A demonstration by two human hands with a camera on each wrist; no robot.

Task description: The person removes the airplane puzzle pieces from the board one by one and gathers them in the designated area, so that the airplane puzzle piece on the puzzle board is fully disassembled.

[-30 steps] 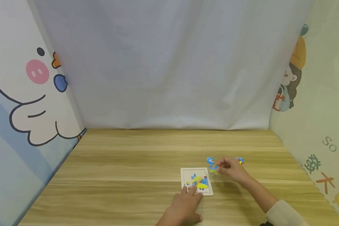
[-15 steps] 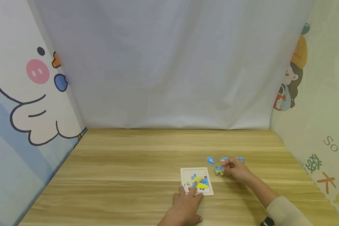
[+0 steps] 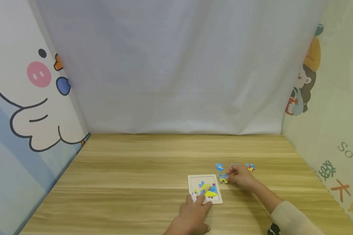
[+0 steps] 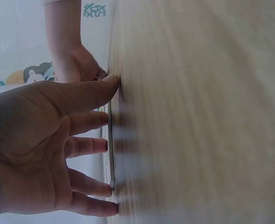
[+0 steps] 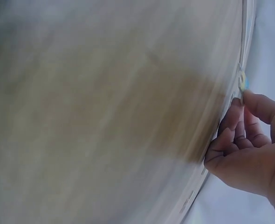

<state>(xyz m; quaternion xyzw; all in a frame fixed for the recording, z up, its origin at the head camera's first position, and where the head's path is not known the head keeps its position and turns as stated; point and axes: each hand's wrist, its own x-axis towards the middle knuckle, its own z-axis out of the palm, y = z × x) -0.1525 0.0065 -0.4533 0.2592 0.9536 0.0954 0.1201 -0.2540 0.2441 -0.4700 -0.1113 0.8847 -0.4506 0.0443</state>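
A small square puzzle tray (image 3: 195,181) lies on the table, holding several joined pieces with a yellow and blue picture (image 3: 213,189). My left hand (image 3: 191,213) rests at its near edge with fingers spread, the fingertips on the tray's rim and overlapping the picture. Just right of the tray, my right hand (image 3: 242,178) pinches a blue and yellow jigsaw piece (image 3: 223,178) between thumb and fingers. In the right wrist view the piece (image 5: 243,81) sticks out past the thumb tip, and the other fingers are curled beneath.
Beyond the right hand lie loose puzzle pieces: a blue one (image 3: 220,167) on the left, one mostly hidden behind the fingers (image 3: 234,165), and a blue, red and yellow one (image 3: 250,167). A pale curtain (image 3: 176,98) hangs behind the wooden table (image 3: 120,173).
My right hand has shifted right with the jigsaw piece, then back left toward the tray, and the piece now sits at a different angle. The left hand stays at the tray.
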